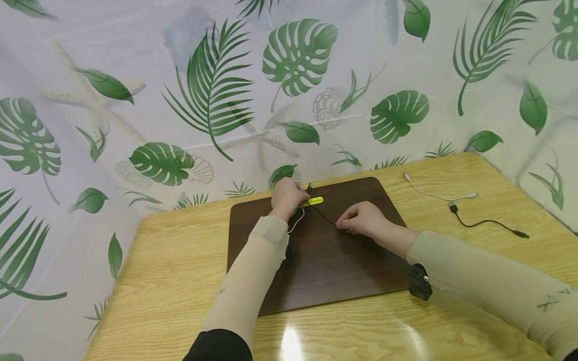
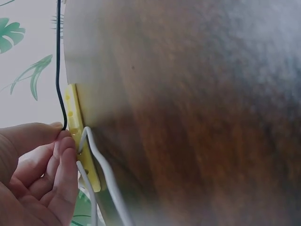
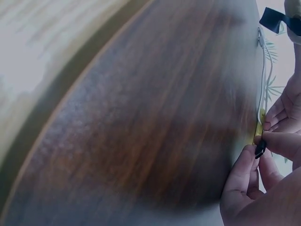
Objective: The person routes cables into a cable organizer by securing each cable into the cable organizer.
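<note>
My left hand (image 1: 287,196) is at the far edge of the dark brown board (image 1: 334,265), pinching a thin black cable (image 2: 58,56) between thumb and index finger. A yellow cable holder (image 1: 315,200) with holes along it lies right beside these fingertips. White cable (image 2: 106,172) loops at the holder and trails over the board. My right hand (image 1: 365,218), to the right above the board, pinches the black cable with thumb and fingers. In the right wrist view a small black plug (image 3: 260,149) shows at its fingertips. Another dark plug (image 1: 309,188) stands out beyond the left hand.
A short white cable (image 1: 435,193) and a short black USB cable (image 1: 489,221) lie on the wooden table (image 1: 180,271) to the right of the board. A leaf-printed cloth (image 1: 253,100) hangs behind. Dark wrist devices (image 1: 420,282) sit on both forearms.
</note>
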### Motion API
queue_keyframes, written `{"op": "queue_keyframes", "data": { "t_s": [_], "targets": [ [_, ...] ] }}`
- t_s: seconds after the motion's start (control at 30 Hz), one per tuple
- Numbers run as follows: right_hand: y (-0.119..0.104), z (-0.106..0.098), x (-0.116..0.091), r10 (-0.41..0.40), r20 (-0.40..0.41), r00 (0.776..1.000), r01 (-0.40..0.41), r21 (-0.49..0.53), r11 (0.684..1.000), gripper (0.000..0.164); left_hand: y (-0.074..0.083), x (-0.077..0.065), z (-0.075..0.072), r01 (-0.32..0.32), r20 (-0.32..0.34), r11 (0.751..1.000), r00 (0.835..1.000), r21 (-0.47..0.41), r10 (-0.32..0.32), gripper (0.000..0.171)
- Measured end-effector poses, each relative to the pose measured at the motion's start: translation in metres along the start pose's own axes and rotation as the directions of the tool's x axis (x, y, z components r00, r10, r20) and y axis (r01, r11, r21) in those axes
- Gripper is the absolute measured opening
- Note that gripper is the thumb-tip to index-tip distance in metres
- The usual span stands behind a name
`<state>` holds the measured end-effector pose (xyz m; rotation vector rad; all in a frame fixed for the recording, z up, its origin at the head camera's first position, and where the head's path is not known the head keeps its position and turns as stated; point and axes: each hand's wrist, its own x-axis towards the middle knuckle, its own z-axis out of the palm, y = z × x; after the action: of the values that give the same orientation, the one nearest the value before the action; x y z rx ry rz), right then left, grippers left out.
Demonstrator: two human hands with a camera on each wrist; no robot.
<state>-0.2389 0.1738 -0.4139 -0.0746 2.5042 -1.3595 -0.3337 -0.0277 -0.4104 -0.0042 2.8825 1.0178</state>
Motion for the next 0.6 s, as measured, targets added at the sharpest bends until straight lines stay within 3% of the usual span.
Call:
{"op": "queue_keyframes", "data": {
  "t_s": [0.23, 0.6],
  "targets": [
    [-0.0007, 0.0027, -0.0009, -0.010, 0.017, 1.000, 0.010, 0.020, 1.000, 0.021, 0.0018, 0.0058, -0.0002, 0.048, 0.032, 0.997, 0.998, 0.065, -0.050, 0.051],
    [0.0025, 0.0043, 0.0003, -0.006, 0.029, 1.000, 0.006, 0.013, 1.000, 0.020, 0.0031, 0.0025, -0.0008, 0.044, 0.031, 0.992, 0.998, 0.117, -0.048, 0.052]
  ]
}}
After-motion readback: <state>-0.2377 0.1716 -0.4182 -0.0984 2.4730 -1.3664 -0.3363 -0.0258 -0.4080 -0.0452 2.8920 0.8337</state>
